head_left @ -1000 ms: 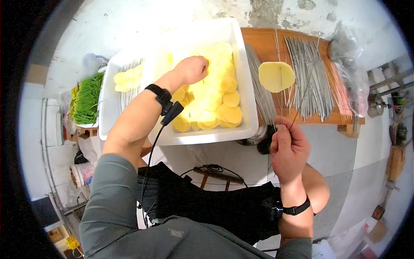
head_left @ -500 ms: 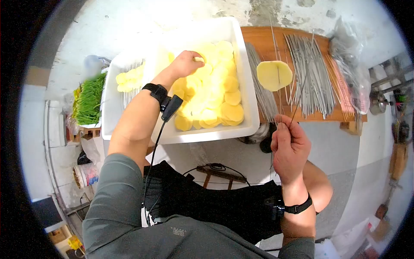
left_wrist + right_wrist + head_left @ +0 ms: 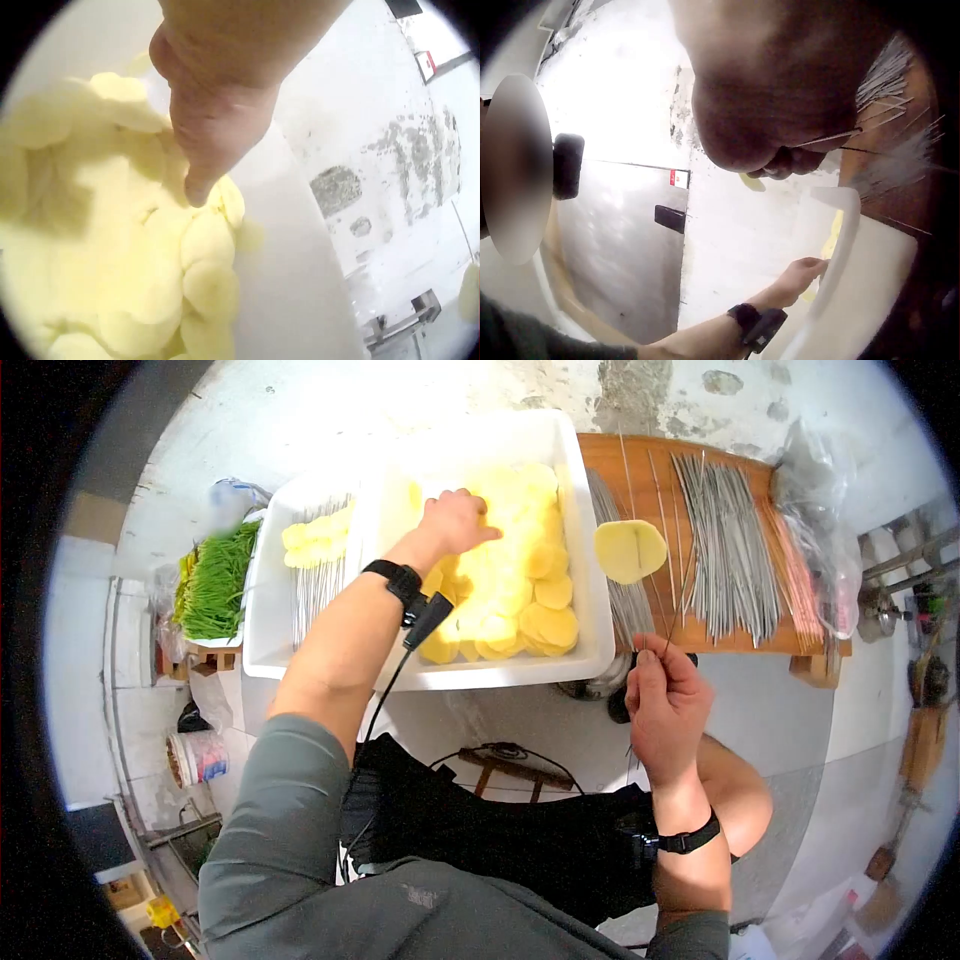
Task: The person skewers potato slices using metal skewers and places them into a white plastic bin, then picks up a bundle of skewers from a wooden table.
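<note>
My left hand is over a heap of thin, round yellow potato slices in a white tub. Its fingers and thumb are spread apart, and in the left wrist view a fingertip meets the slices. My right hand, to the right of the tub, pinches thin metal skewers between thumb and fingers. Near the upper part of these skewers hangs one potato slice, pierced through. In the right wrist view the right hand is dark and mostly hides its grip.
Several grey skewers lie on a wooden board at right, with pinkish sticks and a clear plastic bag beside them. Left of the tub stand a white tray of skewered slices and green vegetables. A wall rises behind.
Half a second ago the left hand had a pale yellow piece at its fingertips; now its fingers are spread over the slices. The right hand keeps its grip, and the skewers lean slightly more left.
</note>
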`<state>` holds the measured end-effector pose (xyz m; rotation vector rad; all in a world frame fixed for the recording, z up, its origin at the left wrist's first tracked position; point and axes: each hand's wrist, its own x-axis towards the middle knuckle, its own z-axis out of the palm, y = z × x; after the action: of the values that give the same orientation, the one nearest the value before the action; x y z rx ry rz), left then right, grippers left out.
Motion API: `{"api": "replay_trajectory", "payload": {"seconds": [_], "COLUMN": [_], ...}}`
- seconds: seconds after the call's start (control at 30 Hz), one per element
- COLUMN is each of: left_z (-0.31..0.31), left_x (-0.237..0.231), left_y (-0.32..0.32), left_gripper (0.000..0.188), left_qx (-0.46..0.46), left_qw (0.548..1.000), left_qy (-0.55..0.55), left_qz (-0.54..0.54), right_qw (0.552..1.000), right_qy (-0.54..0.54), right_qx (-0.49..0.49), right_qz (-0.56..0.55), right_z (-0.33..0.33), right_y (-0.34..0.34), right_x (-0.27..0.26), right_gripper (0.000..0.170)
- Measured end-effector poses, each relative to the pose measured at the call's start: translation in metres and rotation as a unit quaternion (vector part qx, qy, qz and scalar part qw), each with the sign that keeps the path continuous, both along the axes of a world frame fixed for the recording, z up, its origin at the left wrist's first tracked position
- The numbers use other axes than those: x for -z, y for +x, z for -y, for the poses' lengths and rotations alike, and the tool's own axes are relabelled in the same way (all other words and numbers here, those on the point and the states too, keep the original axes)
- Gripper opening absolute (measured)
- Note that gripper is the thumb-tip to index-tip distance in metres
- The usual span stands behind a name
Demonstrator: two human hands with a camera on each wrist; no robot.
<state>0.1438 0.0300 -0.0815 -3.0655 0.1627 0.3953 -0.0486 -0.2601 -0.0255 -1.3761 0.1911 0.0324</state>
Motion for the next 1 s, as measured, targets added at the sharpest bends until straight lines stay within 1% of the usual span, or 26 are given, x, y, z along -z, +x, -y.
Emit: {"api": "replay_trajectory", "payload": {"seconds": [0.03,0.17,0.23,0.27,0.33,0.37,0.43,0.47,0.5,0.53,0.57,0.63,0.67,0.73,0.8,0.9,0.97,1.0], "left_z": [0.001,0.009,0.002,-0.002,-0.005,-0.008,0.001,0.005,0.012,0.017,0.020,0.023,0.022,0.026,0.019,0.001,-0.017,-0.022], "left_x": [0.006,0.011,0.025,0.037,0.049,0.056,0.041,0.030,0.012,0.004,0.006,0.010,0.016,0.030,0.032,0.024,0.022,0.021], "left_y": [0.000,0.011,0.023,0.029,0.038,0.041,0.033,0.033,0.033,0.033,0.031,0.023,0.017,0.006,0.001,0.001,0.001,0.003], "left_gripper": [0.056,0.056,0.058,0.058,0.061,0.061,0.062,0.062,0.063,0.064,0.064,0.061,0.061,0.062,0.063,0.066,0.060,0.060], "left_qx": [0.015,-0.009,0.052,0.054,0.159,0.160,0.173,0.173,0.148,0.123,0.121,0.215,0.213,0.317,0.318,0.328,0.330,0.334], "left_qw": [1.000,1.000,0.993,0.993,0.969,0.969,0.981,0.981,0.985,0.981,0.981,0.975,0.975,0.943,0.944,0.939,0.939,0.937], "left_qy": [0.006,-0.011,-0.055,-0.055,-0.136,-0.137,-0.085,-0.086,-0.073,-0.059,-0.059,-0.054,-0.054,-0.101,-0.091,-0.103,-0.098,-0.098], "left_qz": [0.005,-0.003,0.088,0.088,0.129,0.128,0.027,0.024,-0.059,-0.140,-0.143,-0.009,-0.010,0.006,0.012,-0.021,-0.015,-0.016], "right_qw": [1.000,1.000,1.000,1.000,1.000,1.000,1.000,1.000,1.000,1.000,1.000,1.000,1.000,1.000,1.000,1.000,0.999,0.999], "right_qy": [0.001,0.013,0.007,0.001,-0.002,-0.005,0.000,0.006,0.005,0.011,0.016,0.019,0.017,0.013,0.014,0.017,0.022,0.023], "right_qx": [0.002,0.009,0.013,0.017,0.016,0.014,0.012,0.009,0.010,0.013,0.014,0.011,0.014,0.015,0.017,0.020,0.025,0.030], "right_qz": [-0.004,-0.009,-0.009,-0.010,-0.013,-0.017,-0.013,-0.008,-0.012,-0.018,-0.023,-0.017,-0.007,-0.007,-0.010,0.004,-0.002,-0.002], "right_z": [0.000,0.004,0.002,0.001,0.000,0.000,0.001,0.002,0.003,0.004,0.003,0.003,0.005,0.007,0.010,0.014,0.017,0.018], "right_y": [0.000,0.000,0.001,0.002,0.002,0.002,0.002,0.002,0.001,0.000,0.000,0.001,0.001,0.004,0.002,-0.001,-0.002,-0.002], "right_x": [0.000,-0.004,-0.006,-0.006,-0.006,-0.006,-0.008,-0.009,-0.012,-0.016,-0.017,-0.011,-0.010,-0.010,-0.010,-0.010,-0.009,-0.009], "right_gripper": [0.017,0.017,0.017,0.017,0.017,0.018,0.018,0.018,0.018,0.018,0.018,0.018,0.018,0.019,0.019,0.019,0.019,0.019]}}
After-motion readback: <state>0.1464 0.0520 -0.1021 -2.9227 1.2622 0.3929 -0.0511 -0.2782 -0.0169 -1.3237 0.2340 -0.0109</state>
